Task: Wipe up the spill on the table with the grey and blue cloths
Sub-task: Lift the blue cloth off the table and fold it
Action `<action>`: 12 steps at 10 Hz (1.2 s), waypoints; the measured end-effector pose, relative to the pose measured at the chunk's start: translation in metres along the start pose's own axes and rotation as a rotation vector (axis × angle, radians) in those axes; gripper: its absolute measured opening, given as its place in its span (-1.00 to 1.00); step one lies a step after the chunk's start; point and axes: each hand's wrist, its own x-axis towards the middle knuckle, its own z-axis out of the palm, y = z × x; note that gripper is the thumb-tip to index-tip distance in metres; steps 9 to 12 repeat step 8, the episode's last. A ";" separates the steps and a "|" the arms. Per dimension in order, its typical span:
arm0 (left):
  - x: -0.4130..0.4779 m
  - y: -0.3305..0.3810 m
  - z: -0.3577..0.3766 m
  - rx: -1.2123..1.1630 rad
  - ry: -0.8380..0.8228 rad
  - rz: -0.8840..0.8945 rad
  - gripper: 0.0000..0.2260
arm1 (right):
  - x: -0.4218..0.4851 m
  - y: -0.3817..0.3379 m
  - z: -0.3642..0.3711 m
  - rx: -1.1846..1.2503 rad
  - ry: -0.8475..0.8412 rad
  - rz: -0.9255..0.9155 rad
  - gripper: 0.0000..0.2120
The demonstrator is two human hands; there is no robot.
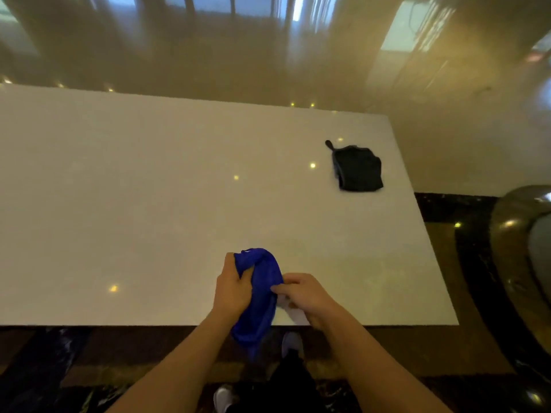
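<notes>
A bright blue cloth (pixel 262 296) hangs bunched between my two hands above the near edge of the white table (pixel 149 204). My left hand (pixel 231 289) grips its upper left part. My right hand (pixel 304 296) pinches its right side. The cloth's lower end droops past the table's front edge. A dark grey cloth (pixel 357 169) lies crumpled near the far right corner of the table, well away from both hands. I cannot make out any spill on the glossy top.
The table's right edge runs diagonally at the right, with a rounded grey chair (pixel 524 248) beyond it. A glossy floor reflects windows past the far edge. My shoes (pixel 292 344) show below the front edge.
</notes>
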 end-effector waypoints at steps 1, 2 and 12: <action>0.023 0.044 0.058 -0.206 -0.071 -0.033 -0.94 | 0.001 -0.001 -0.069 0.338 -0.041 0.010 -0.86; 0.046 0.094 0.115 -0.335 -0.135 -0.075 -0.81 | 0.012 0.001 -0.131 0.681 -0.084 -0.012 -0.61; 0.145 0.149 0.206 0.539 -0.250 -0.033 -0.58 | 0.105 -0.012 -0.336 -0.174 0.535 0.000 -0.58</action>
